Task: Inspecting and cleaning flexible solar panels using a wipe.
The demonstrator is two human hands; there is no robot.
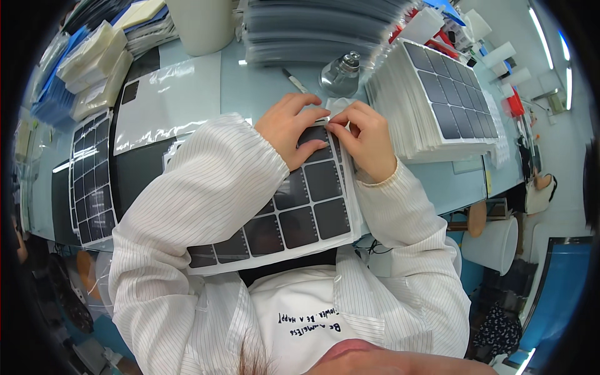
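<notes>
A sheet of dark rounded squares with white borders point(299, 226) lies in front of me on top of similar sheets. My left hand point(289, 128) rests on its far part, thumb and fingers apart. At the sheet's far right corner, my right hand point(367, 140) pinches the edge between thumb and fingertips, close to the left fingertips. Exactly what lies between those fingertips is too small to make out beyond the sheet's edge. My left sleeve hides much of the sheet's left side. Beyond my hands are a slim knife-like tool point(294, 80) and a clear glass bottle with a metal top point(340, 76).
A tall stack of similar sheets point(400, 112) stands at the right. Clear plastic sheets point(312, 31) are piled at the back, beside a white cylindrical container point(200, 25). More dark-square sheets point(94, 181) lie at the left, below packs of pale bundles point(94, 69).
</notes>
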